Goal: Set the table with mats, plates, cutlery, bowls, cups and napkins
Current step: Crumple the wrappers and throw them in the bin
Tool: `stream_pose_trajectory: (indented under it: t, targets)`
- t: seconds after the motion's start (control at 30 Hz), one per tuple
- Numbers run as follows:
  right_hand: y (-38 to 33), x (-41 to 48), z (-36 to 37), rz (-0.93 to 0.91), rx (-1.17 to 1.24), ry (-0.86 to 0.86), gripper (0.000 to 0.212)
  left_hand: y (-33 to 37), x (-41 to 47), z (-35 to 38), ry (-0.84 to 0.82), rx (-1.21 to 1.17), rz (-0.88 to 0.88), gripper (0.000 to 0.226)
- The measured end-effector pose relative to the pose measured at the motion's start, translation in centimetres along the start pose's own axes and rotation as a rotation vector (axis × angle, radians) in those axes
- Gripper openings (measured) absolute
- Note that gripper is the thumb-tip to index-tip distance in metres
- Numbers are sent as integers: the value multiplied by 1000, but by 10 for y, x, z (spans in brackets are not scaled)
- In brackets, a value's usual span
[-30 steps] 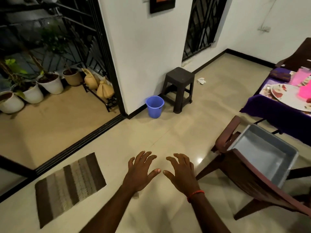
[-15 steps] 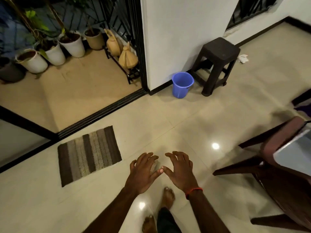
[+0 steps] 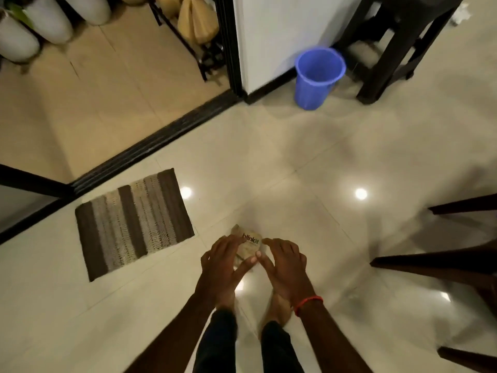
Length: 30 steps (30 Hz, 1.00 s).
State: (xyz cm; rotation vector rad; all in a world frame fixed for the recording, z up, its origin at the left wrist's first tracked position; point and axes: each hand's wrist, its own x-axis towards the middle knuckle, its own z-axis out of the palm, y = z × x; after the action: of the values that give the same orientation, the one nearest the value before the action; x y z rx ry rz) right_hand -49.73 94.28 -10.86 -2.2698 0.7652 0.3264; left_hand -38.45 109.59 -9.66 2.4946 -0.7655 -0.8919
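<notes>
On the floor tiles (image 3: 309, 162), between striped mat (image 3: 134, 222) and chair legs (image 3: 443, 265), lies a crumpled brown paper packet (image 3: 248, 244). Left hand (image 3: 224, 261) and right hand (image 3: 285, 261) flank it, fingers spread, no grip evident. A second ago the hands hovered empty, the laid table was in view and no packet showed. Table setting is probably paused for a pickup.
</notes>
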Motion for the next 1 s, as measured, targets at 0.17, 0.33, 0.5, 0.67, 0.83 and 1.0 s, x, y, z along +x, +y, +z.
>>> stream_pose_trajectory:
  t: [0.17, 0.33, 0.5, 0.67, 0.83, 1.0]
  targets:
    - [30, 45, 63, 70, 32, -60, 60, -55, 47, 52, -57, 32, -5, 100]
    - [69, 93, 141, 154, 92, -122, 58, -123, 103, 108, -85, 15, -33, 72]
    - [105, 133, 214, 268, 212, -103, 58, -180, 153, 150, -146, 26, -55, 57]
    - [133, 167, 277, 407, 376, 7, 60, -227, 201, 188, -198, -116, -171, 66]
    - [155, 192, 322, 536, 550, 54, 74, -249, 233, 218, -183, -306, -271, 84]
    - [159, 207, 346, 548, 694, 25, 83, -264, 239, 248, -227, -412, -251, 83]
